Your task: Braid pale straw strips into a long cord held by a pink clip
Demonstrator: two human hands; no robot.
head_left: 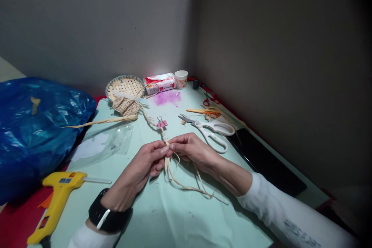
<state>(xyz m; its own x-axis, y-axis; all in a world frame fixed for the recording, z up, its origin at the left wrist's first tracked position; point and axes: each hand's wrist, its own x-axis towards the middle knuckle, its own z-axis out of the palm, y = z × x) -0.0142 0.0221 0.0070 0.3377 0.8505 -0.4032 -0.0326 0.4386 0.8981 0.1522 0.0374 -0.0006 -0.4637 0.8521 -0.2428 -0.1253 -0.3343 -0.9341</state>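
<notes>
Both my hands meet at the middle of the table over a braid of pale straw strands (164, 136). My left hand (151, 157) pinches the braid near its lower end, thumb and fingertips closed. From the other side my right hand (190, 149) pinches the strands, its fingertips touching the left ones. Loose strands (186, 188) trail below the hands and curve right over the table. Just above, a pink binder clip (162, 123) grips the braid, which runs up to a wound bundle of braided cord (126, 105).
White-handled scissors (213, 130) lie right of my hands, with orange scissors (207, 112) behind and a black flat device (266, 161) at right. A yellow glue gun (59, 197) and blue plastic bag (37, 131) are left. A woven basket (128, 85), tissue pack (159, 82) and paper cup (181, 80) stand at back.
</notes>
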